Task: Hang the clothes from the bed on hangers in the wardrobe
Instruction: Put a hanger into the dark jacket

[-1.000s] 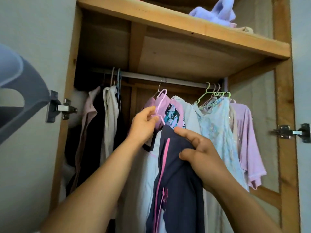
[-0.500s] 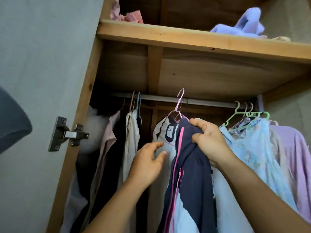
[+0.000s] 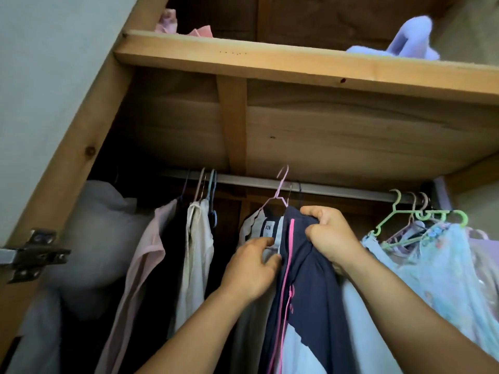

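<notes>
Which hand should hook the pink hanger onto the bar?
Probably the right hand: it grips the navy garment just under the pink hanger, close below the rail. The left hand sits lower.

Right hand (image 3: 330, 237) grips the top of the navy garment (image 3: 305, 279) on the pink hanger (image 3: 280, 193), its hook at the wardrobe rail (image 3: 337, 190). Left hand (image 3: 249, 268) touches the adjacent grey garment (image 3: 252, 228).
</notes>
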The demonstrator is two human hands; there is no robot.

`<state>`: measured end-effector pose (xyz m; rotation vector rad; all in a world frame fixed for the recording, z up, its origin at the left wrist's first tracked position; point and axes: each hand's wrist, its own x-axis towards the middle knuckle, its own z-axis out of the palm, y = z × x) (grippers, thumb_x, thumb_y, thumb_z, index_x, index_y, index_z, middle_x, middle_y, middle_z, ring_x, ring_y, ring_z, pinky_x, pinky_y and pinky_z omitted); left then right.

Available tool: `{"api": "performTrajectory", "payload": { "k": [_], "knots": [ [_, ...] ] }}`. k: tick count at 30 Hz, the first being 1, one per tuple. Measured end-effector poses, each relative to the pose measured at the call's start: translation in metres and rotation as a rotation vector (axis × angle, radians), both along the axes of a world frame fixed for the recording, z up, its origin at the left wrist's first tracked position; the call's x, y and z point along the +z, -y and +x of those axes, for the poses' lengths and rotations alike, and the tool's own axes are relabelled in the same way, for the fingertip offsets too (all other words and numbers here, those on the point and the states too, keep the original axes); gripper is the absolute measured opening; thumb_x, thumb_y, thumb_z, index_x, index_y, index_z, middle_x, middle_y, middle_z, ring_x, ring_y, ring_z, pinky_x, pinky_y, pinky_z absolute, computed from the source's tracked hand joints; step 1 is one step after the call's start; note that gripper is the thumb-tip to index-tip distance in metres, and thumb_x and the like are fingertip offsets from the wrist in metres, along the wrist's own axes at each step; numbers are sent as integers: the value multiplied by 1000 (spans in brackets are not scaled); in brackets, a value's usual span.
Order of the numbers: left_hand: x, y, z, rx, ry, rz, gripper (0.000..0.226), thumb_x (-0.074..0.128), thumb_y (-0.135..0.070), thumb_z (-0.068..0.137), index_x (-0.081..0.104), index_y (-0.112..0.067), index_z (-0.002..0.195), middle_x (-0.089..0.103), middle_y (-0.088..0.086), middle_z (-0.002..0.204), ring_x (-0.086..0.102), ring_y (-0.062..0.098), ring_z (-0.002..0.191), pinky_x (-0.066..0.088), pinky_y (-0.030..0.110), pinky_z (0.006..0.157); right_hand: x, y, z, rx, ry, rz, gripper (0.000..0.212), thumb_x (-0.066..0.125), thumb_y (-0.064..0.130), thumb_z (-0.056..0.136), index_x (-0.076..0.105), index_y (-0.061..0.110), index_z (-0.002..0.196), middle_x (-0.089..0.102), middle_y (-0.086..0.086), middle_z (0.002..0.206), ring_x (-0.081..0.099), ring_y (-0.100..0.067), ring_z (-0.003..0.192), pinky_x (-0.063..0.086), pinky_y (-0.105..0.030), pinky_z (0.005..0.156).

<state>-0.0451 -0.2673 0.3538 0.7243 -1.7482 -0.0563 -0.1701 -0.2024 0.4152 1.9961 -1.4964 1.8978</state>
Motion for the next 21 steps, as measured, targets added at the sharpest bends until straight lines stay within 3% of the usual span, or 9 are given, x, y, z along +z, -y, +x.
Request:
{"api": "performTrajectory", "payload": {
  "k": [2, 4, 6, 10, 13, 15, 18, 21],
  "knots": [
    [6, 5, -4, 11, 10, -17, 39, 56, -28, 92, 53, -22, 130, 52, 1, 133, 51, 17, 118, 42, 28, 98, 1, 9, -3, -27, -17, 30, 33, 43, -11, 87, 64, 10, 102, 62, -2, 87, 58, -19, 81, 51, -39, 82],
    [11, 10, -7, 23, 26, -32, 39, 55, -28, 92, 53, -24, 130, 52, 1, 134, 51, 19, 119, 42, 31, 98, -2, 20, -6, -42, -53, 56, 26, 44, -7, 86, 66, 3, 95, 68, -15, 92, 64, -34, 84, 51, -39, 72],
    [14, 14, -8, 21, 30, -36, 39, 54, -28, 93, 52, -25, 131, 50, 0, 135, 49, 20, 121, 42, 34, 100, -4, 28, -7, -73, -89, 65, 27, 46, -5, 85, 66, 11, 93, 68, -14, 93, 64, -33, 85, 53, -39, 71],
    [11, 24, -10, -3, 21, -33, 40, 54, -27, 92, 51, -25, 132, 50, 0, 135, 50, 20, 121, 43, 37, 100, -15, 31, -12, -138, -174, -4, 51, 49, -4, 82, 53, 16, 128, 60, 0, 118, 58, -12, 94, 47, -18, 65],
    [4, 27, -9, -13, -15, -61, 40, 56, -25, 91, 52, -24, 132, 51, 0, 134, 51, 19, 119, 43, 36, 100, -29, 29, -18, -122, -182, -68, 58, 55, -2, 80, 47, 21, 133, 55, 2, 130, 56, -4, 95, 42, -8, 64],
    [-2, 28, -9, -9, -50, -80, 39, 56, -23, 91, 53, -23, 131, 52, -1, 133, 52, 16, 116, 43, 30, 98, -39, 23, -20, -122, -202, -110, 60, 60, 1, 81, 44, 25, 135, 51, 8, 130, 52, 1, 99, 40, -7, 70],
    [-16, 27, -8, -21, -105, -146, 36, 58, -21, 90, 57, -22, 126, 55, -4, 127, 54, 13, 111, 44, 27, 93, -57, 12, -21, -178, -263, -202, 63, 66, 11, 83, 40, 26, 138, 42, 18, 125, 39, 0, 117, 29, -11, 91],
    [-42, 20, -6, -47, -154, -238, 30, 58, -21, 90, 61, -22, 119, 56, -11, 118, 53, 7, 109, 43, 22, 94, -87, -7, -23, -242, -336, -294, 63, 69, 25, 80, 41, 27, 137, 40, 21, 123, 34, 6, 116, 23, -4, 94]
  ]
}}
